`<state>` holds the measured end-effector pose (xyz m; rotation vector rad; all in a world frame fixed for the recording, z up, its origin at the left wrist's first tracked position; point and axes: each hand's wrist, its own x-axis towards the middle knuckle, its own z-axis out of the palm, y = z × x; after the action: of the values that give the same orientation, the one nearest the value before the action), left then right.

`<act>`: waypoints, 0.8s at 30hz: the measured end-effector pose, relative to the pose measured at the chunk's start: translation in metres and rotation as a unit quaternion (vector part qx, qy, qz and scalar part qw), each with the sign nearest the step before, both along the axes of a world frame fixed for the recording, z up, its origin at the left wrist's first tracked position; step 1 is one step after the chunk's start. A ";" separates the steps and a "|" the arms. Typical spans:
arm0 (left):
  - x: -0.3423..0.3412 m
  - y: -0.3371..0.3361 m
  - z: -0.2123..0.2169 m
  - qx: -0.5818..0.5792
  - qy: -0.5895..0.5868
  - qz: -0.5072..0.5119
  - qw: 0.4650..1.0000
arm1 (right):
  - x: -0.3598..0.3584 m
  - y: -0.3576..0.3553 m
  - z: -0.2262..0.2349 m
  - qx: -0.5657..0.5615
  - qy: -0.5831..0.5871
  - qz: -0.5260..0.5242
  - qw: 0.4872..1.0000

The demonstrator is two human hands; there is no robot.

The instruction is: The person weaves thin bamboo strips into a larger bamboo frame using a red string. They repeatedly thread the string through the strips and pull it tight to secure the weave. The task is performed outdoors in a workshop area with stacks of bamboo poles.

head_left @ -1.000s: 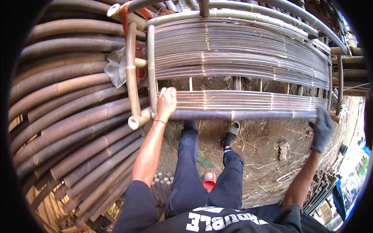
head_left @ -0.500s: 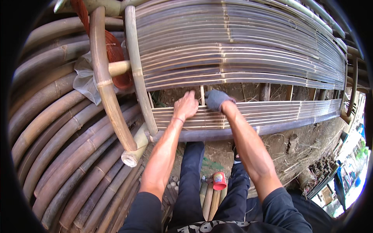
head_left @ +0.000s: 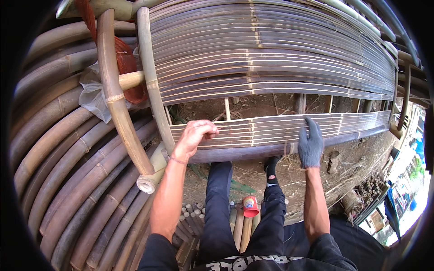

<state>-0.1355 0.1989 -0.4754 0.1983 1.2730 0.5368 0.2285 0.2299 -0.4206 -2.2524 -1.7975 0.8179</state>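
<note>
A frame of bamboo slats [head_left: 271, 54] stretches across in front of me. A gap of bare earth divides an upper band from a lower band of slats [head_left: 275, 128]. My bare left hand [head_left: 194, 135] rests on the left end of the lower band, fingers curled over the slats near a thick upright pole [head_left: 153, 86]. My right hand [head_left: 311, 142], in a grey glove, lies flat with fingers spread on the lower band farther right. Neither hand lifts anything. My legs in dark trousers stand below.
Stacked thick bamboo poles [head_left: 68, 171] fill the left side. A curved pole [head_left: 117, 99] crosses them, with a red net [head_left: 126, 63] and white plastic [head_left: 92, 97] behind it. A red can [head_left: 250, 206] sits on short bamboo pieces near my feet. Dirt ground lies beyond.
My right hand has slid to the right along the lower slats, away from my left hand. My left hand stays near the upright pole, fingers now curled.
</note>
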 end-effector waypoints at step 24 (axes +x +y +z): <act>0.161 0.047 0.001 0.327 0.331 -0.286 0.838 | 0.260 -0.470 0.187 -0.492 -0.037 -0.273 0.826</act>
<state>0.0254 0.2461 -0.4740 1.3993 1.5498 0.3630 0.4882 -0.2405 -0.2336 -3.1383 -0.5996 1.7857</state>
